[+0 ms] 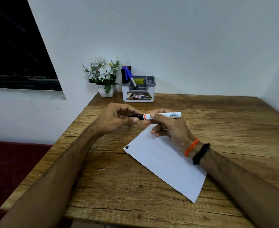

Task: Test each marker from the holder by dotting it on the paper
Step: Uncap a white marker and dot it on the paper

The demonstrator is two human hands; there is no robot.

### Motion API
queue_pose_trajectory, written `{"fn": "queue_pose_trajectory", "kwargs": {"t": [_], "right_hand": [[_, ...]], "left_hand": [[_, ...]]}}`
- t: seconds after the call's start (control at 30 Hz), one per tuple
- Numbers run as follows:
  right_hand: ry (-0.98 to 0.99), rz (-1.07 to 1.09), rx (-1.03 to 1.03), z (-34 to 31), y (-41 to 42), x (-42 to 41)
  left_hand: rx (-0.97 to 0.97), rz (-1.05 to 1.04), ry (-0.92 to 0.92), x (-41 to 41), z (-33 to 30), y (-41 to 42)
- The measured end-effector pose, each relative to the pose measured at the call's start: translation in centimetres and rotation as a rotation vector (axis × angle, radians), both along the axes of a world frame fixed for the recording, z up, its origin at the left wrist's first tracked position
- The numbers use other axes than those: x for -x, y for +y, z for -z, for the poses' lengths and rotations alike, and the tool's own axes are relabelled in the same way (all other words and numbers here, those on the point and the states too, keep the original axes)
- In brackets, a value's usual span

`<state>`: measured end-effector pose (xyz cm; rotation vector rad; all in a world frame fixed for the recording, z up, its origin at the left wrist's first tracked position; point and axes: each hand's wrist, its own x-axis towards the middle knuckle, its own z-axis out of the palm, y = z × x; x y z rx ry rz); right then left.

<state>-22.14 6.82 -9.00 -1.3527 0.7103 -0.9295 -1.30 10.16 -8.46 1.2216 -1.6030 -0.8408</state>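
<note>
Marker (161, 116) lies gripped in right-hand fingers (153, 115), left fingers (134, 120) pinching its black tip end.

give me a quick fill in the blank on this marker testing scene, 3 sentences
1. The right hand grips the white marker while the left hand holds its ____ cap.
2. The marker holder stands to the right of a pot of ____ flowers.
3. The paper bears one dark mark near its ____ corner.

Missing words: black; white; left
</note>
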Motion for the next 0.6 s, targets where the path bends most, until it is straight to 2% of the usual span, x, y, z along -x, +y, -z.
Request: {"fn": "queue_pose_trajectory", "kwargs": {"t": [0.2,0.43,0.6], "right_hand": [[0.017,0.033,0.104,0.3,-0.2,0.2],[-0.020,-0.014,0.031,0.4,-0.9,0.3],[0.175,0.056,0.327,1.1,-1.1,0.2]], "left_hand": [[-0.003,-0.037,0.018,-0.2,0.0,-0.1],[0.022,-0.118,0.029,-0.1,-0.3,0.1],[0.032,-0.173,0.072,0.0,-0.6,0.4]]}}
